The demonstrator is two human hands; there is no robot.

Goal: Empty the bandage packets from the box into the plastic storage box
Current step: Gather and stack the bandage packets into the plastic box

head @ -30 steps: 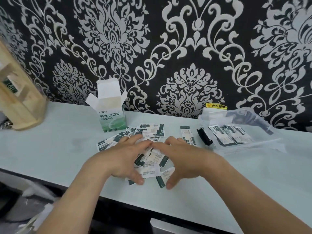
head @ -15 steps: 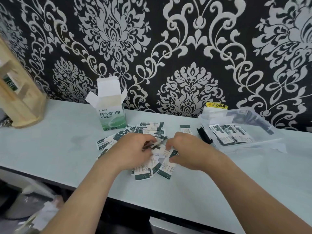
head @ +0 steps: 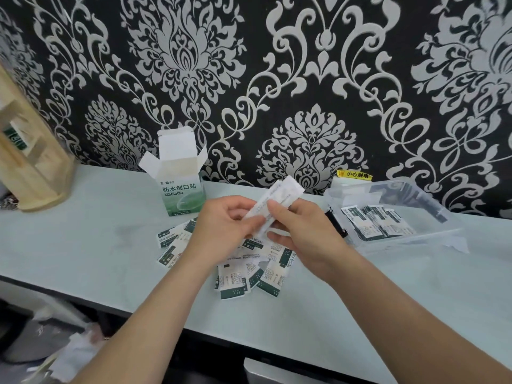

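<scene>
A green-and-white cardboard bandage box (head: pixel 180 189) stands open near the wall. Several bandage packets (head: pixel 249 275) lie scattered on the pale counter below my hands. My left hand (head: pixel 221 228) and my right hand (head: pixel 302 231) are raised above the pile and together grip a small stack of packets (head: pixel 277 202), tilted up to the right. The clear plastic storage box (head: pixel 432 206) sits to the right with several packets (head: pixel 374 223) lying inside it.
A wooden rack (head: pixel 30 162) stands at the far left of the counter (head: pixel 83 245). A yellow warning sticker (head: pixel 354 174) is on the patterned wall behind the storage box. The counter's front edge runs just below my forearms.
Both hands have lifted from the pile on the counter, bringing up a small stack of packets gripped between them. The remaining packets lie exposed below.
</scene>
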